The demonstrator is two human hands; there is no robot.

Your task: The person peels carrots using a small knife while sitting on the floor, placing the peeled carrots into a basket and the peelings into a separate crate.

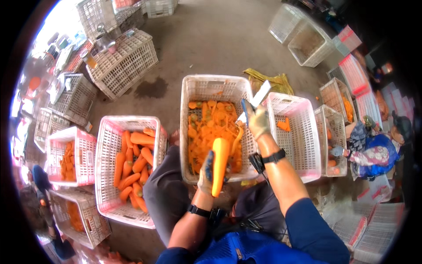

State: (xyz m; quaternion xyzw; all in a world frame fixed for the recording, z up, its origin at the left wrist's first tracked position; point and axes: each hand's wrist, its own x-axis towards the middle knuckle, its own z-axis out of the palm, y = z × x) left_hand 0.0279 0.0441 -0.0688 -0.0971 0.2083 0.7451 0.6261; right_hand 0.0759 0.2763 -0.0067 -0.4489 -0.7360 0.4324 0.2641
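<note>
My left hand (206,175), in a glove with dark blue fingers, is wrapped around a large peeled carrot (220,165) held over the near part of a middle crate. In my gloved right hand (257,120) is a flat, pale peeling tool (262,93), whose exact kind I cannot tell. Its lower end shows beside the fingers, and an orange strip of peel (238,140) hangs below that end. Beneath both hands, the white plastic crate (216,79) contains carrot peels and cut ends (214,118). Between the carrot and the tool there is a visible gap.
To the left, a pink-edged crate (102,158) contains whole carrots (135,168). A white crate (298,138) at right holds a few carrot pieces (283,124). Behind it lies a yellow woven sack (272,81). A co-worker (372,151) sits further right, one gloved hand at another crate (339,132).
</note>
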